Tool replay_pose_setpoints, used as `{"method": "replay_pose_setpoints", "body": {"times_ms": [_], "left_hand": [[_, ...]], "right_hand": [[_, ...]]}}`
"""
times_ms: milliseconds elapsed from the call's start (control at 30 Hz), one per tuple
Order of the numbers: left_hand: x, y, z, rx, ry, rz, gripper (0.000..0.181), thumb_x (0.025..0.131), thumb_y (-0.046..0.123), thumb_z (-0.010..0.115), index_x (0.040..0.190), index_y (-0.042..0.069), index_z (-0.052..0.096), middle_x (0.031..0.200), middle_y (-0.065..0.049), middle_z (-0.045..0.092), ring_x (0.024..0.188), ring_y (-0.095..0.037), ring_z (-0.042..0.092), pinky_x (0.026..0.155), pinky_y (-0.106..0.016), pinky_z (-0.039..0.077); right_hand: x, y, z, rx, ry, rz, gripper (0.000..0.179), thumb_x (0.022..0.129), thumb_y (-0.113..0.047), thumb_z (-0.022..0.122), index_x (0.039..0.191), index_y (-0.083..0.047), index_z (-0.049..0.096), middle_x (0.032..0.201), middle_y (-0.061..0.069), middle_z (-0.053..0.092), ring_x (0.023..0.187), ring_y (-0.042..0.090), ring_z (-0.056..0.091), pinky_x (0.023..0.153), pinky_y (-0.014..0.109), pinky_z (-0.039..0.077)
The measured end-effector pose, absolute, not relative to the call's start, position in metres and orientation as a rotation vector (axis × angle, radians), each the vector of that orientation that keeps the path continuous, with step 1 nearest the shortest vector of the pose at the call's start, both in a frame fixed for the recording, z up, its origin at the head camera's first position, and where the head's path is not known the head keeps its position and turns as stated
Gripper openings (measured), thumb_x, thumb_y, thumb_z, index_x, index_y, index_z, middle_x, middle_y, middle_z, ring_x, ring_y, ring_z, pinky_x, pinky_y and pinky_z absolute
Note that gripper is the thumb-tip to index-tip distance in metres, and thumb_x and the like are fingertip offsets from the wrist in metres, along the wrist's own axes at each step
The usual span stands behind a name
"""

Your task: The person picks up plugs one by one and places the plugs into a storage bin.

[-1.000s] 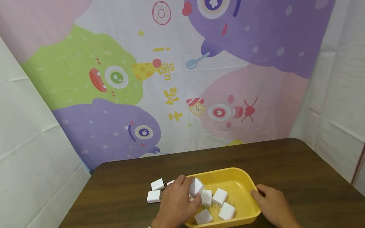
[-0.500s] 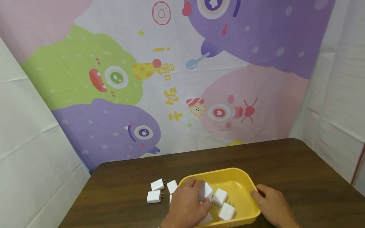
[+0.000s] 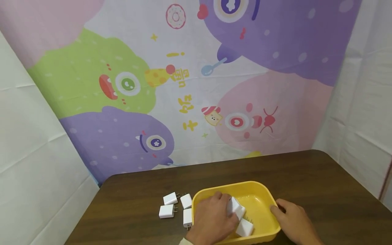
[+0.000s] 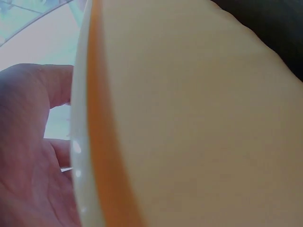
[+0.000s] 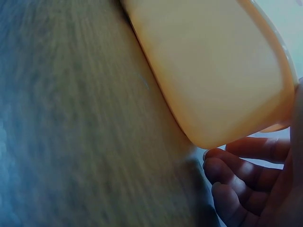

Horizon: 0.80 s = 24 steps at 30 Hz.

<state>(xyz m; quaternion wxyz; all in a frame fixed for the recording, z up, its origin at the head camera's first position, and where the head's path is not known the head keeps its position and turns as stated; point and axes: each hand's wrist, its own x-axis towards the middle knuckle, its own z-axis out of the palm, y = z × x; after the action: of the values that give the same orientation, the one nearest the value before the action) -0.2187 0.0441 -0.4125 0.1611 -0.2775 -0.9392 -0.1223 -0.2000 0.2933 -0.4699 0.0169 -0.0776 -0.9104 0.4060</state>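
Observation:
Inside a yellow plastic tray [image 3: 260, 197], my left hand [image 3: 214, 217] pinches a white plug-in charger [image 3: 233, 206] between thumb and fingers. Touching or very close to that one, a white charger [image 3: 244, 227] lies in the tray with its prongs up. My left hand hides the tray's left part and whatever lies there. At the tray's right side, my right hand [image 3: 294, 217] grips the wall, thumb on the rim; its curled fingers [image 5: 227, 177] show outside the tray in the right wrist view. The tray wall [image 4: 199, 113] fills most of the left wrist view.
Left of the tray, several white chargers [image 3: 166, 211] lie on the dark wooden table [image 3: 131, 204]. One charger [image 3: 187, 217] is close against the tray's left wall. A cartoon-printed cloth [image 3: 190, 85] hangs behind the table, with white cloth at both sides.
My left hand has moved right across the tray with the charger, uncovering chargers on the table to the left. The right hand has stayed on the tray's side.

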Motion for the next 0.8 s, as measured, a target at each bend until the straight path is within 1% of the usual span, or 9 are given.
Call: {"method": "replay_pose_setpoints", "body": {"times_ms": [200,267,433,567,700,800], "left_hand": [[-0.220,0.053,-0.414,-0.816,-2.668,-0.263,0.028,0.077,0.037,0.073,0.095,0.016,0.070,0.076,0.007,0.055,0.061,-0.007,0.050,0.054,-0.026,0.040],[-0.221,0.056,-0.414,-0.825,-2.682,-0.264,0.027,0.077,0.037,0.073,0.094,0.016,0.070,0.075,0.007,0.054,0.061,-0.007,0.049,0.054,-0.027,0.040],[-0.227,0.064,-0.412,-0.846,-2.737,-0.272,0.023,0.080,0.037,0.070,0.088,0.016,0.068,0.071,0.008,0.051,0.058,-0.006,0.046,0.051,-0.026,0.039],[-0.230,0.071,-0.411,-0.849,-2.773,-0.251,0.023,0.081,0.039,0.070,0.082,0.016,0.067,0.069,0.008,0.051,0.056,-0.007,0.046,0.050,-0.027,0.039],[-0.231,0.078,-0.413,-0.842,-2.776,-0.192,0.025,0.080,0.041,0.071,0.077,0.017,0.065,0.068,0.007,0.052,0.058,-0.009,0.049,0.051,-0.030,0.040],[-0.232,0.083,-0.416,-0.821,-2.800,-0.148,0.029,0.081,0.044,0.071,0.076,0.017,0.065,0.069,0.007,0.053,0.060,-0.011,0.052,0.053,-0.031,0.043]], "right_hand": [[-0.200,0.294,-0.470,-0.225,-2.812,1.275,0.025,0.100,-0.033,0.055,0.103,-0.011,0.066,0.071,0.001,0.054,0.066,0.017,0.050,0.063,0.033,0.040],[-0.200,0.294,-0.471,-0.219,-2.813,1.275,0.025,0.100,-0.033,0.055,0.102,-0.011,0.066,0.071,0.001,0.053,0.066,0.017,0.050,0.062,0.033,0.039],[-0.199,0.294,-0.471,-0.207,-2.820,1.252,0.026,0.100,-0.033,0.055,0.105,-0.010,0.066,0.072,0.000,0.054,0.068,0.016,0.050,0.064,0.034,0.040],[-0.198,0.294,-0.471,-0.192,-2.812,1.251,0.027,0.101,-0.034,0.055,0.106,-0.010,0.067,0.073,0.000,0.054,0.069,0.016,0.051,0.065,0.034,0.041],[-0.199,0.294,-0.471,-0.175,-2.797,1.260,0.025,0.101,-0.033,0.055,0.105,-0.010,0.067,0.073,0.000,0.055,0.068,0.016,0.051,0.064,0.034,0.041],[-0.199,0.294,-0.471,-0.170,-2.798,1.251,0.024,0.101,-0.032,0.056,0.104,-0.011,0.067,0.073,-0.001,0.054,0.068,0.016,0.050,0.064,0.034,0.041]]}}
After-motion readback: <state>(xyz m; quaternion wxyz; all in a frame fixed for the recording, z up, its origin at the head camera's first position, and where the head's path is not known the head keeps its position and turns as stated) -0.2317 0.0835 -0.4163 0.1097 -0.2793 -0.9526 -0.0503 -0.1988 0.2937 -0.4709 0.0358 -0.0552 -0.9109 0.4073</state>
